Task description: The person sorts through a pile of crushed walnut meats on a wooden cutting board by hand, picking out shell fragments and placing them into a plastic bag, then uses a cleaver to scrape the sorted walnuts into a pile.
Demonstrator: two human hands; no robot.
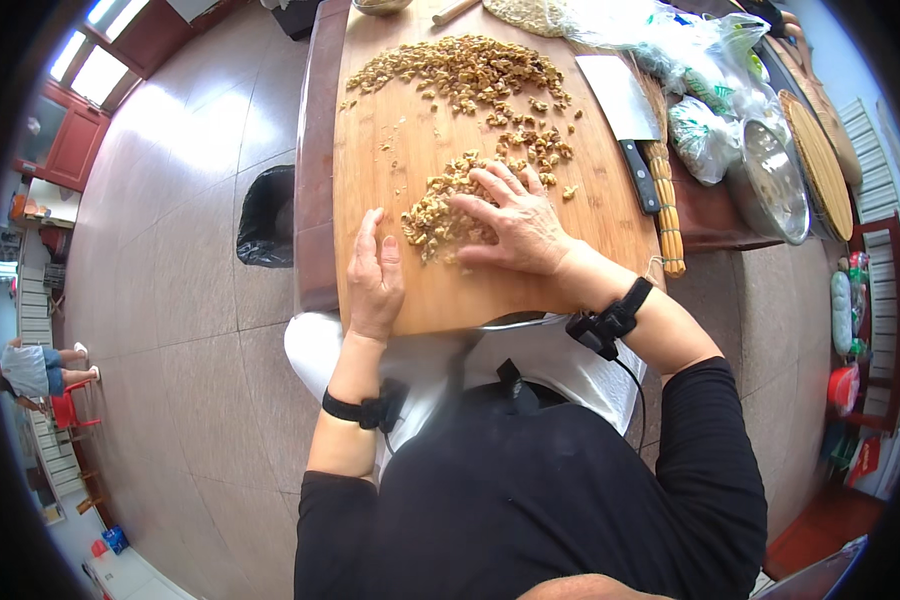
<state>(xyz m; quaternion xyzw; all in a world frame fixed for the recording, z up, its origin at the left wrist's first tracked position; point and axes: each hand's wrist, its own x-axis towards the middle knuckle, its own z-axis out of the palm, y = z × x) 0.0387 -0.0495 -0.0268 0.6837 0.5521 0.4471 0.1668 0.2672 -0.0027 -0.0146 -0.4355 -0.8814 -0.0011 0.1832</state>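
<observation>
My right hand (pixel 521 225) lies palm down with its fingers spread over a small heap of chopped walnuts (pixel 442 195) on a wooden cutting board (pixel 600 277). Its fingertips touch the pieces, and the palm hides part of the heap. To the left of this heap, my left hand (pixel 375 277) rests on its edge at the board's near left, holding nothing, thumb apart from the fingers. A larger spread of walnut pieces (pixel 457 67) covers the far part of the board. Between the two groups, loose pieces (pixel 536 142) trail down the right side.
A cleaver (pixel 619 105) lies along the board's right edge beside a straw brush (pixel 667 217). Further right are plastic bags (pixel 701 139), a metal bowl (pixel 772 180) and a round woven lid (pixel 817 165). A black-lined bin (pixel 266 217) stands left. Another person (pixel 34 371) is far left.
</observation>
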